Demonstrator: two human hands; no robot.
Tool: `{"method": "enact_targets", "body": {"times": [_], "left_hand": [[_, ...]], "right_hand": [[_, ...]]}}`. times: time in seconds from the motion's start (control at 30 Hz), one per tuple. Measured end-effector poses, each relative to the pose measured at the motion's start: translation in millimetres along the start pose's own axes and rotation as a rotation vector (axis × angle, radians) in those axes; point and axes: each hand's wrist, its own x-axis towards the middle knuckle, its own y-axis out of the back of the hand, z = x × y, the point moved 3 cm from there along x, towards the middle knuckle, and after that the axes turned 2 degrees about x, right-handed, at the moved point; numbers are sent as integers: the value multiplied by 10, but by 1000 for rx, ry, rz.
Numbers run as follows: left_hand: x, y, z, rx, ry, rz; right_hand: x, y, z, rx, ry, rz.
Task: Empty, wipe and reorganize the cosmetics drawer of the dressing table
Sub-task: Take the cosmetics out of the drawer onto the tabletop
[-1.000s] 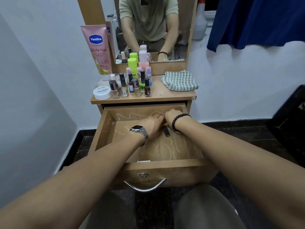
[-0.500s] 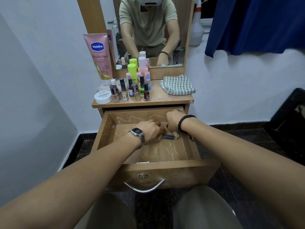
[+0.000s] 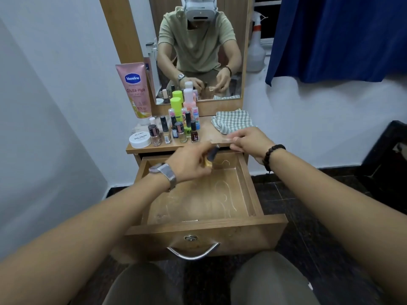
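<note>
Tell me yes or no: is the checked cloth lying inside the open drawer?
No, the checked cloth lies on the tabletop beside the bottles, not in the drawer.

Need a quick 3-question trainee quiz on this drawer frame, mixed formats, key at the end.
1. True or false: the checked cloth lies inside the drawer.
2. Multiple choice: the white nail polish jar sits at which part of the tabletop? A) left front corner B) right back corner C) centre, by the mirror
3. Fill in: the left hand holds a small dark item with a ____ coloured end above the drawer.

Key
1. False: it lies on the tabletop, right side, near the right hand.
2. A
3. Gold; blur hides what the item is.
</note>
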Motion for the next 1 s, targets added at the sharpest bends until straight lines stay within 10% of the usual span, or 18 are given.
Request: {"method": "enact_targets", "body": {"times": [0.13,1.0], "left_hand": [[166,445,19,-194,71,132],[1215,683,-320,330,139,-50]], "right_hand": [[-111,47,32,516,-115,14],[-13,-75,48,542,-94,-83]]}}
